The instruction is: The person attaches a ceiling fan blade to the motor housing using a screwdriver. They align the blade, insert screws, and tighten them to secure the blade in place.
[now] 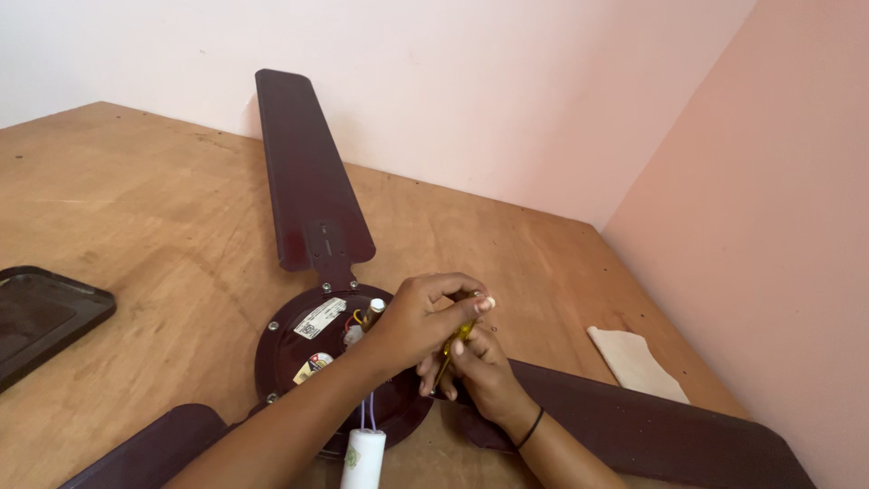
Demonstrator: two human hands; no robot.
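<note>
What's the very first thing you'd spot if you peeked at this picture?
A big dark brown ceiling fan lies flat on the wooden table, blades spread out. Over its round motor hub, near the middle, the left hand and right hand grip a yellow-handled screwdriver. A white cylinder-shaped capacitor hangs on wires at the bottom edge.

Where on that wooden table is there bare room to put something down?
Bare wood lies between the dark tray and the upright fan blade, and between that blade and the cloth. It is crowded at the fan motor, where both hands work.
</note>
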